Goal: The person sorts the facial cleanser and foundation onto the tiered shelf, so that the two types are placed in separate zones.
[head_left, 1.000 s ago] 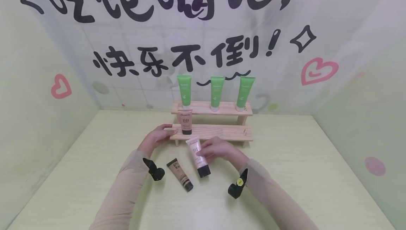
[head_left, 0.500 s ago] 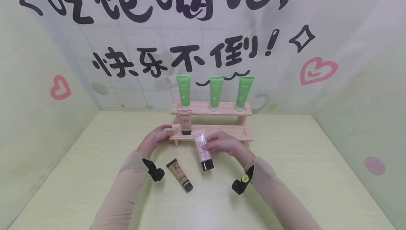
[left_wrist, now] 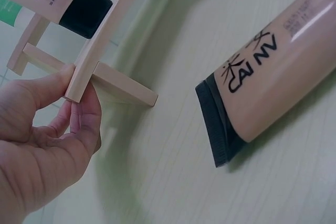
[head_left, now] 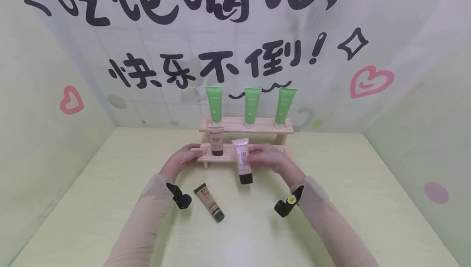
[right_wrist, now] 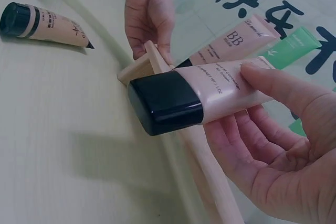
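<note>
My left hand (head_left: 185, 158) pinches the left end of the lower tier of a two-tier wooden shelf (head_left: 228, 153); thumb above and fingers below show in the left wrist view. In my right hand (head_left: 270, 158) is a pink BB cream tube (head_left: 243, 161), cap down, held in front of the lower tier. The right wrist view shows thumb and fingers on the two sides of this tube, its black cap (right_wrist: 163, 103) sticking out. Another pink BB cream tube (head_left: 217, 141) stands cap down at the left of the lower tier.
Three green tubes (head_left: 251, 107) stand spaced along the upper tier. A tan tube (head_left: 209, 203) with dark ends lies on the table (head_left: 128, 169), nearer than the shelf and between the forearms. A printed backdrop (head_left: 154, 107) rises behind the shelf.
My right hand has carried its pink tube up and to the right, from low in front of the shelf to the lower tier's front edge. The left hand stays at the shelf end.
</note>
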A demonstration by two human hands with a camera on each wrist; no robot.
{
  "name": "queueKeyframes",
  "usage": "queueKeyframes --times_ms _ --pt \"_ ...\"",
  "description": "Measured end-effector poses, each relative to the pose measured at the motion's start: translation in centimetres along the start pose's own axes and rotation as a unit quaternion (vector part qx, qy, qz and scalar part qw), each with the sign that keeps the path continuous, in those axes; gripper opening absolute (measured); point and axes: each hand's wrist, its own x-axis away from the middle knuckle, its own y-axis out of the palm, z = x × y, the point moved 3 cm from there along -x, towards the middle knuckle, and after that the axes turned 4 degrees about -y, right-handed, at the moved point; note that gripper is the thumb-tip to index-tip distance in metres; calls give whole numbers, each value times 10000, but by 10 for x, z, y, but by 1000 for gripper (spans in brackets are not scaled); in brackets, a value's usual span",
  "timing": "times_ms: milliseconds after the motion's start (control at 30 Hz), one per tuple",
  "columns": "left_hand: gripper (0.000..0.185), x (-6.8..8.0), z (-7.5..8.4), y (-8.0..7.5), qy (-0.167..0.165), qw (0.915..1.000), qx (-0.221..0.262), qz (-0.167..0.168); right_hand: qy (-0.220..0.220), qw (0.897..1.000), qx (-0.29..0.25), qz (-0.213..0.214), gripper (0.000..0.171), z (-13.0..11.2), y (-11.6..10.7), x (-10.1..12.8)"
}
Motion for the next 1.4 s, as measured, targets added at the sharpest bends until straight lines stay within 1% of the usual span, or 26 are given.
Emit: queueKeyframes --times_ms 100,167,267,400,533,733,833,967,1067,1200,1400 --pt "59 -1 0 -1 13 10000 10 -23 -137 9997 -158 -93 49 -2 -5 0" --pt "59 -2 0 -1 29 10000 50 -29 -181 9995 -246 -81 48 -4 -9 0" --pt "58 -2 1 -1 62 10000 68 -28 -223 9996 -157 52 49 -5 -15 -1" --pt "57 0 2 -1 72 9999 73 -45 -125 9994 -105 289 54 -8 -21 -1" --pt "57 0 2 -1 46 9999 103 -41 -57 9989 -210 407 58 -11 -25 -3" --pt "56 -2 2 -1 38 10000 38 10 -121 9978 -246 605 55 -17 -31 -5" --pt "56 -2 2 -1 36 10000 25 26 -47 9962 -332 803 56 -20 -34 -7" --pt "56 -1 2 -1 16 10000 15 53 -1 9941 -326 1038 57 -22 -36 -10" --pt "56 0 2 -1 4 10000 15 49 -57 9932 -152 1157 57 -22 -36 -12" --pt "56 1 1 -1 9 10000 44 -2 -206 9923 76 1221 57 -19 -37 -14" --pt "56 0 0 -1 -19 10000 71 -2 -379 9906 52 1313 55 -17 -36 -16"
